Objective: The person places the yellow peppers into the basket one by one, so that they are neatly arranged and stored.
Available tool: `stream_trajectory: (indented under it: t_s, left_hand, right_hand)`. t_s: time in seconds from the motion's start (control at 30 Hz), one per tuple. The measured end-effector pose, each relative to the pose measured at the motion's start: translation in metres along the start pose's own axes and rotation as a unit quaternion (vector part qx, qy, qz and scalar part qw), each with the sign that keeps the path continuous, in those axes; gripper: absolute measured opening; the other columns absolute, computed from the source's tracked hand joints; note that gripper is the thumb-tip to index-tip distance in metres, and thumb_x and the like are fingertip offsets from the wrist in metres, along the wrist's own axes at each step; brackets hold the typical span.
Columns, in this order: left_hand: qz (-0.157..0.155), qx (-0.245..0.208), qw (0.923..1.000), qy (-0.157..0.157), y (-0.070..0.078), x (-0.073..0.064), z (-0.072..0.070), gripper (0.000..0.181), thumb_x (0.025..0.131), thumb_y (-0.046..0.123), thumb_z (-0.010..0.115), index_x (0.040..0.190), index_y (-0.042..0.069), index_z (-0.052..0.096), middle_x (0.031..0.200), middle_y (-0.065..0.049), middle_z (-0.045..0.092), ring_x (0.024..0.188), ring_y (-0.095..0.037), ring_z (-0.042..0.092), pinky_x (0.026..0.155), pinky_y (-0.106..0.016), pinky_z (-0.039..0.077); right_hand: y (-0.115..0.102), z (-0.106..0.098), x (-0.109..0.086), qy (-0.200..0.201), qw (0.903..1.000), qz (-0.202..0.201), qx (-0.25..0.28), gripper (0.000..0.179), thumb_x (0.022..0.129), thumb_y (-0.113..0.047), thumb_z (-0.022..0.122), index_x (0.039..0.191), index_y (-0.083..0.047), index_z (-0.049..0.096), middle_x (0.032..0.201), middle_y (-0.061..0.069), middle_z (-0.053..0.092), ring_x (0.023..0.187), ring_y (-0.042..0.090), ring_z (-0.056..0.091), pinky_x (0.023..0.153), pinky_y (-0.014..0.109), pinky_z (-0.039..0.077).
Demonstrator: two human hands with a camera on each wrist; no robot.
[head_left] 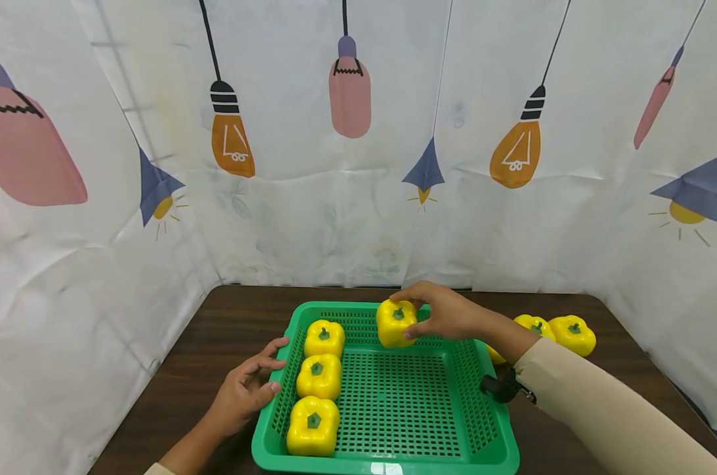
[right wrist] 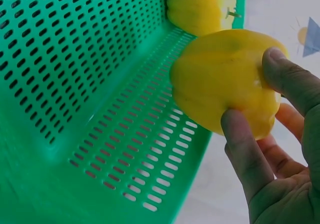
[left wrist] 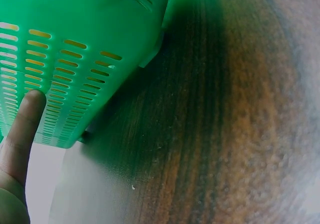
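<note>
My right hand (head_left: pixel 450 315) grips a yellow bell pepper (head_left: pixel 392 324) between thumb and fingers. It holds the pepper above the far side of a green perforated basket (head_left: pixel 334 306). In the right wrist view the held pepper (right wrist: pixel 215 79) is raised off the basket floor. Along the basket's left wall stand three more yellow peppers (head_left: pixel 319 377) in a row, green stems showing. My left hand (head_left: pixel 245 389) is at the outside of the left wall, fingers loosely extended. One finger (left wrist: pixel 22 134) lies against the slotted wall in the left wrist view.
Several yellow peppers (head_left: pixel 572 335) lie on the dark wooden table (head_left: pixel 216 330) right of the basket, partly behind my right forearm. A black strapped device (head_left: pixel 503 388) sits at the right wrist. A white lamp-printed cloth (head_left: pixel 299 218) hangs behind the table.
</note>
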State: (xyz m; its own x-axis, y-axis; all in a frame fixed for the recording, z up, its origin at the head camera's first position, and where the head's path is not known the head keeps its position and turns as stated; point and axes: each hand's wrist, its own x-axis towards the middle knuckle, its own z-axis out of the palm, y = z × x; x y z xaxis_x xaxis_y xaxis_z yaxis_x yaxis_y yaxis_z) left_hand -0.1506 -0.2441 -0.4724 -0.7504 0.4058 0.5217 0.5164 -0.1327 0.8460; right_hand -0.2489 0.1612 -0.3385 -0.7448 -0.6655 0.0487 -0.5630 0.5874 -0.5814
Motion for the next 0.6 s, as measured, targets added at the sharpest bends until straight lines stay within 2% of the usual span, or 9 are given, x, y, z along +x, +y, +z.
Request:
stream_trajectory:
  t_s: [0.37, 0.6]
  left_hand:
    - [-0.001, 0.007, 1.0, 0.005, -0.001, -0.001, -0.001, 0.034, 0.093, -0.021, 0.048, 0.126, -0.016, 0.053, 0.159, -0.019, 0.037, 0.15, -0.015, 0.031, 0.113, -0.025, 0.035]
    - [0.002, 0.002, 1.0, 0.003, -0.001, 0.0, 0.0, 0.033, 0.093, -0.021, 0.048, 0.125, -0.017, 0.053, 0.159, -0.017, 0.037, 0.15, -0.014, 0.031, 0.112, -0.026, 0.037]
  right_hand:
    - [-0.006, 0.014, 0.008, -0.007, 0.9998, 0.014, -0.009, 0.063, 0.083, -0.03, 0.088, 0.14, -0.025, 0.062, 0.134, -0.004, 0.056, 0.108, 0.017, 0.057, 0.079, 0.034, 0.052]
    - [-0.004, 0.023, 0.012, -0.004, 1.0, -0.001, -0.005, 0.063, 0.083, -0.027, 0.088, 0.14, -0.022, 0.062, 0.132, -0.005, 0.058, 0.104, 0.02, 0.058, 0.078, 0.035, 0.053]
